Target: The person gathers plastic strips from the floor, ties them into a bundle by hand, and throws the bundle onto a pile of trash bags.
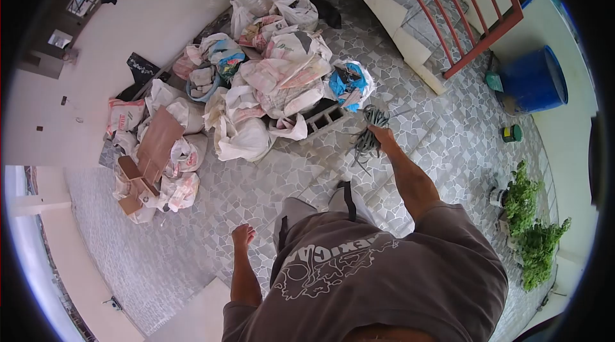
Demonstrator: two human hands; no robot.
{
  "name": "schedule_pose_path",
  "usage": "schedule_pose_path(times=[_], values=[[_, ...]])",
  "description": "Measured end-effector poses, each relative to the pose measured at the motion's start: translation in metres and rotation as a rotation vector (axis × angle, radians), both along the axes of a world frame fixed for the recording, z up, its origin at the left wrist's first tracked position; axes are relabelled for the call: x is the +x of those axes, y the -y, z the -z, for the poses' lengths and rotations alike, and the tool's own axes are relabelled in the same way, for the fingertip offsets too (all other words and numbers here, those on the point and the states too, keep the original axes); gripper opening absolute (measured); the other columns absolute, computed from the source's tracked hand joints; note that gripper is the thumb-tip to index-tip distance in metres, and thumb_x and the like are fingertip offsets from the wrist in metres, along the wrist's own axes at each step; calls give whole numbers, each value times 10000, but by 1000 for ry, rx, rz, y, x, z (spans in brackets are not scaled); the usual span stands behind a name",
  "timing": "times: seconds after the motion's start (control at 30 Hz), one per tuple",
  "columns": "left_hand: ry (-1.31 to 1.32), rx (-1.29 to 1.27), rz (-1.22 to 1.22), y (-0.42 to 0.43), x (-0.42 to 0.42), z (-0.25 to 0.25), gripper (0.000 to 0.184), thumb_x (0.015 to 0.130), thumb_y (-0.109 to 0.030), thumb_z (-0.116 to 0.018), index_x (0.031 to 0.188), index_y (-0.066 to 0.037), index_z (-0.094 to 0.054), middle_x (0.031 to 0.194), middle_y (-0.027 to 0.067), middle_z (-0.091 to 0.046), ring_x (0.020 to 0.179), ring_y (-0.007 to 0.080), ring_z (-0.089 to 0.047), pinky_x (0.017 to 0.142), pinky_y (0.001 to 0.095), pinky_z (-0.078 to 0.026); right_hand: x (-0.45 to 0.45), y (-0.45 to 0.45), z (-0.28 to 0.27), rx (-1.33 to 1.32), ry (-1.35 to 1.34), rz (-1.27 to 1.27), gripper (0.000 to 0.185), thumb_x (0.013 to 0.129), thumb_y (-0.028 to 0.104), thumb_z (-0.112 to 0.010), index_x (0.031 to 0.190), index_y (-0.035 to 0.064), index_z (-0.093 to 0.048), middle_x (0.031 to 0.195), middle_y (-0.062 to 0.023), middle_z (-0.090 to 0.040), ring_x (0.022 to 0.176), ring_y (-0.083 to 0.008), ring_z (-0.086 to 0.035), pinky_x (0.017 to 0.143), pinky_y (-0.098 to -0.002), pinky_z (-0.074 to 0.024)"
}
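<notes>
My right hand (382, 136) is stretched out ahead of me, closed around a bundle of dark grey-green cord (368, 142). Loose ends of the cord hang below the fist, above the stone-patterned floor. Close to the bundle lie a hollow concrete block (325, 122) and a white sack with blue plastic (350, 84) in its mouth. Down at my left side, my left hand (243, 234) has its fingers curled in, with nothing visible in them. It is nearest to the bare floor and touches no object.
A heap of filled white sacks (282, 79) stands ahead, with more sacks and brown cardboard (160, 143) to the left. Stairs with a red railing (483, 44) rise at the far right. A blue drum (535, 81), a green can (512, 133) and potted plants (535, 239) line the right wall.
</notes>
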State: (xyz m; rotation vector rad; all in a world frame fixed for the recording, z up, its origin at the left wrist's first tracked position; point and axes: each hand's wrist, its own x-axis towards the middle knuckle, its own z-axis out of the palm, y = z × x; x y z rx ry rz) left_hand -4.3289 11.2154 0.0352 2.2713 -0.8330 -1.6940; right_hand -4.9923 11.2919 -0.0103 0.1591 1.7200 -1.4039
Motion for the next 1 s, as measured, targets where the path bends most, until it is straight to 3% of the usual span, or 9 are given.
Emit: schedule_pose_path(times=[0.1, 0.2, 0.33, 0.43, 0.53, 0.6, 0.77, 0.9, 1.0], values=[[5, 62, -160, -64, 3, -10, 266, 938, -235, -600, 1161, -89, -601, 991, 87, -694, 805, 218, -682, 663, 359, -514, -30, 129, -77, -202, -133, -311, 306, 818, 264, -796, 883, -29, -737, 803, -85, -714, 649, -163, -674, 600, -322, -535], [-38, 78, -275, -120, 14, -5, 305, 922, -259, -629, 1169, -81, -609, 1001, 80, -691, 796, 193, -684, 643, 335, -524, -62, 235, -168, -84, -638, -662, 430, 837, 463, -748, 739, 46, -709, 660, -1, -604, 561, -73, -523, 508, -288, -423], [12, 109, -399, -171, 27, -5, 287, 928, -251, -624, 1166, -91, -607, 987, 79, -692, 782, 196, -685, 652, 347, -525, -87, 348, -262, 90, -1099, -592, 691, 826, 644, -647, 654, -24, -631, 572, -128, -600, 488, -263, -613, 491, -391, -480], [-24, 129, -490, -197, 38, 7, 280, 921, -248, -631, 1153, -93, -608, 977, 80, -693, 785, 198, -687, 644, 345, -523, -90, 362, -284, 44, -1107, -717, 683, 887, 606, -579, 714, -52, -636, 699, -231, -669, 663, -290, -707, 576, -417, -539], [-55, 167, -533, -202, 42, 15, 272, 918, -228, -624, 1150, -86, -606, 987, 95, -692, 824, 222, -686, 677, 355, -524, -68, 353, -207, -11, -1160, -922, 447, 965, 382, -549, 862, -41, -652, 745, -170, -653, 676, -240, -693, 587, -378, -564], [-88, 185, -554, -192, 53, 26, 292, 930, -227, -597, 1179, -74, -595, 1020, 115, -691, 835, 242, -686, 698, 372, -526, -3, 292, -177, -42, -590, -831, 297, 945, 303, -612, 940, 7, -644, 773, -59, -612, 697, -167, -645, 622, -347, -576], [-136, -56, -492, -92, 63, 20, 334, 954, -282, -561, 1180, -39, -604, 1028, 131, -696, 810, 194, -678, 649, 297, -513, 199, 158, -65, 213, -209, -1061, 434, 911, 420, -650, 1029, 2, -656, 940, -103, -678, 827, -203, -674, 687, -389, -597], [-137, -392, -89, 31, 36, -14, 381, 984, -340, -541, 1136, -3, -634, 995, 123, -710, 798, 160, -681, 652, 282, -513, 361, 140, -121, 85, 58, -1135, 610, 947, 516, -567, 1143, -62, -594, 1091, -186, -655, 962, -254, -664, 747, -402, -590], [-63, -889, 258, 91, -25, -120, 415, 1015, -339, -506, 1197, 19, -610, 1106, 175, -677, 987, 256, -666, 826, 397, -519, 442, 170, -137, -46, 534, -987, 703, 975, 585, -468, 1271, -50, -533, 1177, -201, -629, 1061, -297, -630, 903, -452, -531]])
